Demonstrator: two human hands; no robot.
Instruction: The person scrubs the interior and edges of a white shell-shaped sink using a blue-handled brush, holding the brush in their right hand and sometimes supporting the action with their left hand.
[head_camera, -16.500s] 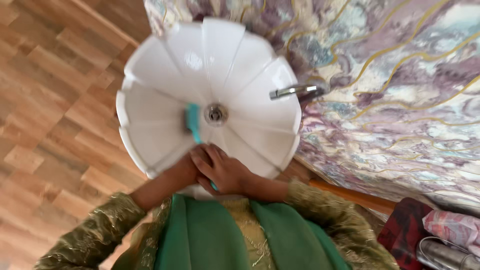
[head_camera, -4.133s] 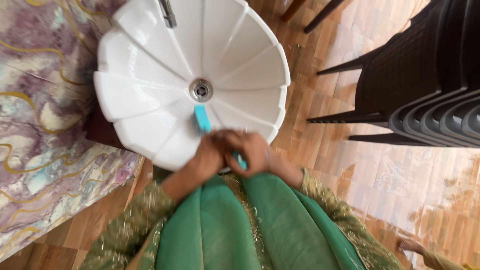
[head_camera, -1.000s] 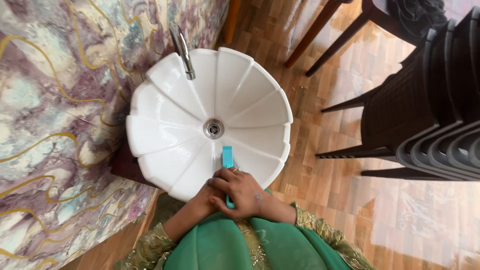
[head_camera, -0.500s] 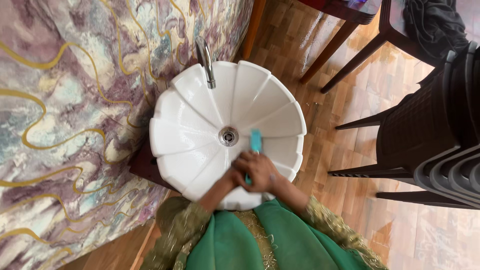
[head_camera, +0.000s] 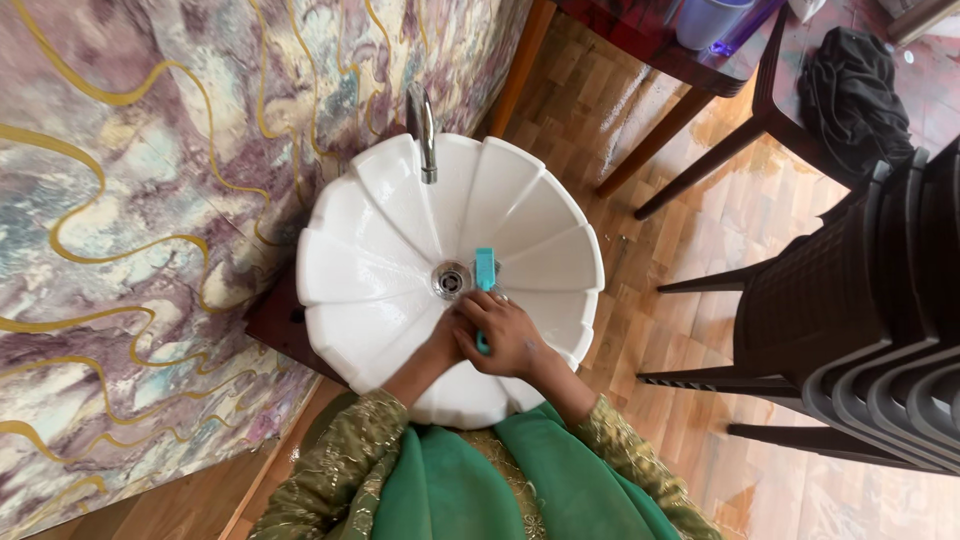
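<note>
- The person's right hand (head_camera: 512, 338) is curled round the handle of a turquoise plastic scrubbing brush (head_camera: 485, 272), with the fingers folded over the lower end of the handle so that only the head and upper shaft show.
- The left hand (head_camera: 447, 343) lies pressed against the right one from the side; it is largely covered, and whether it grips the handle or merely rests on the other hand cannot be told.
- The brush head sits inside the white scalloped ceramic washbasin (head_camera: 380, 230), just beside the round metal drain (head_camera: 451, 280) at the bowl's centre, on the side away from the wall.
- Both hands are over the near slope of the basin, between the drain and the front rim.
- A chrome tap (head_camera: 423, 125) reaches over the far rim of the basin, with no water seen coming from it.
- The basin is mounted against a marbled purple and gold wall (head_camera: 130, 200).
- Both forearms wear olive-gold embroidered sleeves (head_camera: 330, 475), with a green garment (head_camera: 470, 490) between them.
- A stack of dark plastic chairs (head_camera: 860, 320) stands on the wooden plank floor (head_camera: 690, 250), well apart from the basin.
</note>
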